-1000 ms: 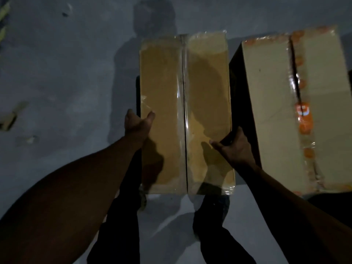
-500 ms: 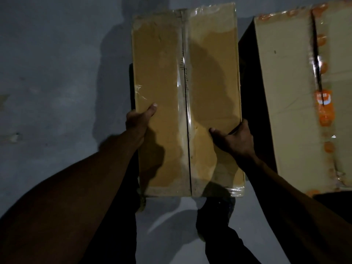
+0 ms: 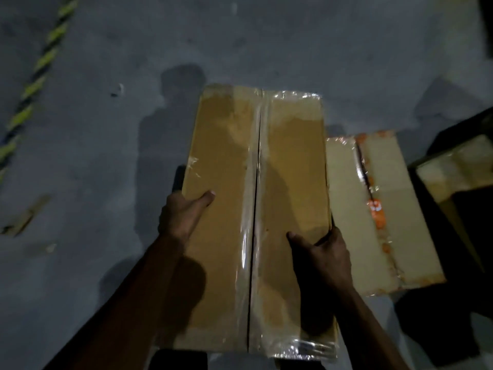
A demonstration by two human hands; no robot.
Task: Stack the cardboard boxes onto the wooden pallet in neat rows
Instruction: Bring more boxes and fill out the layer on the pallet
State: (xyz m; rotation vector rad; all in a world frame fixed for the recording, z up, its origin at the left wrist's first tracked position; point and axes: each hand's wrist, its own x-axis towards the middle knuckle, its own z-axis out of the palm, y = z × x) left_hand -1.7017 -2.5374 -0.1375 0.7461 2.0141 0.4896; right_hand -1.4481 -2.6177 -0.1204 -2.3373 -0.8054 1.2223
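Observation:
I hold a long brown cardboard box (image 3: 256, 182) sealed with clear tape down its middle seam, lifted above the grey floor. My left hand (image 3: 184, 214) grips its left edge, thumb lying on the top face. My right hand (image 3: 322, 252) grips its right edge, thumb on top as well. A second, paler cardboard box (image 3: 378, 209) with orange-printed tape rests lower, just to the right of the held box. No wooden pallet is in view.
A third box (image 3: 458, 164) sits in shadow at the far right. A yellow-and-black striped line (image 3: 34, 84) runs along the concrete floor at the left. Small cardboard scraps (image 3: 24, 217) lie on the floor to the left.
The brown box has risen off the floor between my hands and sits closer to the camera. The view has tilted up, showing more floor, and the pale box now lies lower at the right.

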